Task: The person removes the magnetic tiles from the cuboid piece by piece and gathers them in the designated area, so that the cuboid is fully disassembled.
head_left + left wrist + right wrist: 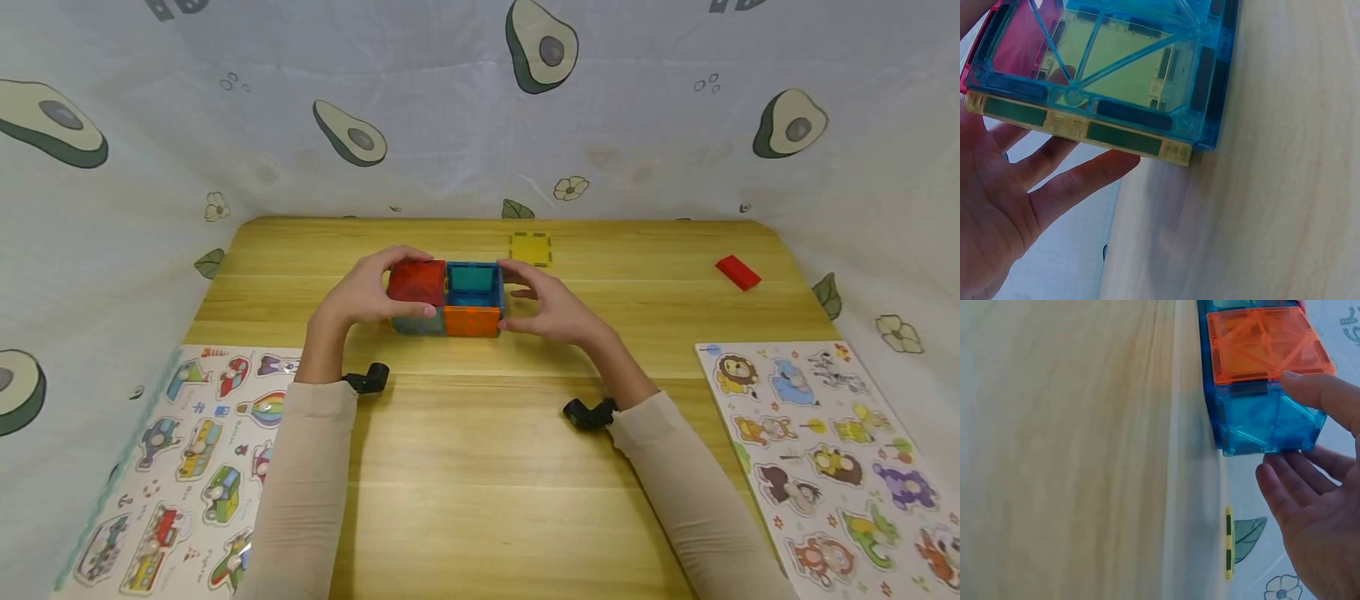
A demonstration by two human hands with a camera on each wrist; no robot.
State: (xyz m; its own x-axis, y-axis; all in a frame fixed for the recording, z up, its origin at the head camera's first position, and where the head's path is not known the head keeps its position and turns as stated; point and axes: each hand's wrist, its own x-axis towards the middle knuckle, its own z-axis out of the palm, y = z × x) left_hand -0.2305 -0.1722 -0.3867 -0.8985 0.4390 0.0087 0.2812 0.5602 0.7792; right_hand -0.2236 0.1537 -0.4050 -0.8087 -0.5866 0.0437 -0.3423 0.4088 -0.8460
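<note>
Front-left of the yellow tile [531, 249], the tile box [461, 320] is gripped by the fingers of the left hand [365, 290] and right hand [553, 307], and should be squeezed softly so it holds together.

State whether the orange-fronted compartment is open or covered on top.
Open: the head view looks down into the compartment, its blue inside showing.

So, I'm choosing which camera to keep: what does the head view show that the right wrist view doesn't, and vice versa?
Only the head view: the red block, animal board and vehicle board.

Only the right wrist view: the palm of the right hand and the outer face of the blue end tile.

Both: that hand, the orange tile and the yellow tile.
</note>
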